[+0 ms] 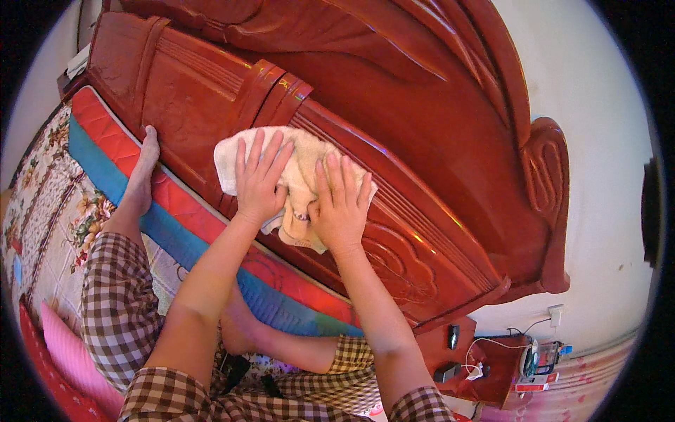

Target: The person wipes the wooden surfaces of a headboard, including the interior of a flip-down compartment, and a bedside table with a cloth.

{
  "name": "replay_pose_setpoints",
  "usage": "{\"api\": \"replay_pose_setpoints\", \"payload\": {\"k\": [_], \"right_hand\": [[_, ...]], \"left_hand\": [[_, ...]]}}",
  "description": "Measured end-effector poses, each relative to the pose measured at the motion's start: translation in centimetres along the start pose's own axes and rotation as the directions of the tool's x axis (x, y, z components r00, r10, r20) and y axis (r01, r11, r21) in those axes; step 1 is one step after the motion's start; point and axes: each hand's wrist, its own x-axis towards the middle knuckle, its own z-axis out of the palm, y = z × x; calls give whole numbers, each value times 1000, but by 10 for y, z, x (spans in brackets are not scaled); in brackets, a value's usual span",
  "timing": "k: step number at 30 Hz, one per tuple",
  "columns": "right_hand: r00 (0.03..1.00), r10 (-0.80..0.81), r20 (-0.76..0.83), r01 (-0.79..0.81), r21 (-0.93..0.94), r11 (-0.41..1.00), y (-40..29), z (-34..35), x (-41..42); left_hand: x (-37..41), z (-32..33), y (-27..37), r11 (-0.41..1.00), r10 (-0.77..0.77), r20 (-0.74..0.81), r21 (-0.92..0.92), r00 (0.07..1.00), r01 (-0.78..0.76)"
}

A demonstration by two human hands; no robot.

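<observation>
A cream towelling cloth (300, 158) lies bunched against the carved lower panel of a glossy red-brown wooden headboard (411, 137). My left hand (259, 182) holds the cloth's left part against the wood, palm down and fingers spread. On its right part, my right hand (341, 203) presses in the same way, thumb bent into the folds. A darker mark shows on the cloth between the two hands. Both palms and the wood under the cloth are hidden.
A mattress edge (179, 203) in red and blue runs along the headboard, with my bare foot (145, 163) against it. Floral bedding (84, 205) and a pink pillow (74, 353) lie at left. At lower right, a nightstand (453, 337) bears cables and small dark items.
</observation>
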Motion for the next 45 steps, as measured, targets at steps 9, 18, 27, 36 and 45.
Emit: {"api": "replay_pose_setpoints", "payload": {"k": [9, 18, 27, 36, 45], "right_hand": [[998, -23, 55, 15, 134, 991, -41, 30, -57], [990, -24, 142, 3, 146, 989, -59, 38, -95], [981, 84, 173, -82, -16, 997, 10, -18, -132], [878, 435, -198, -474, -234, 849, 130, -108, -158], [705, 569, -423, -659, -93, 746, 157, -120, -182]], "left_hand": [[-84, 6, -19, 994, -61, 93, 100, 994, 51], [-114, 4, -7, 980, -157, 191, 149, 969, 129], [-97, 26, 61, 999, 34, 293, -8, 956, -33], [10, 49, 200, 875, 476, 306, -262, 824, -408], [36, 79, 249, 769, 637, 235, -265, 735, -582]]}}
